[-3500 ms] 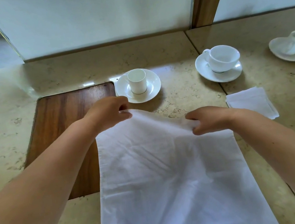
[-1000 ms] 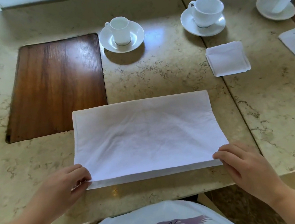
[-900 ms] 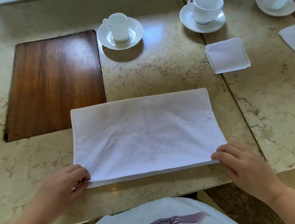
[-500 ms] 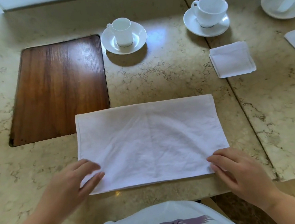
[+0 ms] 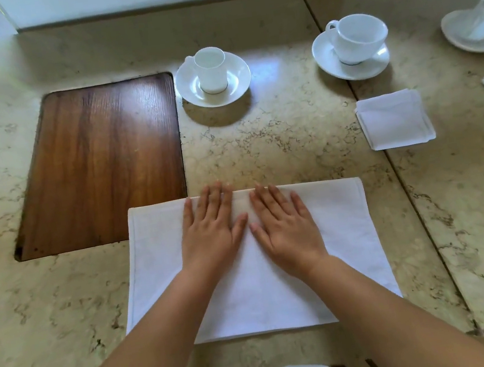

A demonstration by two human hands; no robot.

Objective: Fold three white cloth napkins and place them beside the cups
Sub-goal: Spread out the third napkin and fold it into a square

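Two flat hands (image 5: 250,228) press the napkin (image 5: 344,231) near a cup (image 5: 211,70).

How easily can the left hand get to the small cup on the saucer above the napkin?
Probably yes. The left hand lies flat on the napkin, and only bare counter lies between it and the small cup.

left hand (image 5: 210,234) and right hand (image 5: 287,226) moved from napkin (image 5: 344,231) corners — now flat mid-cloth
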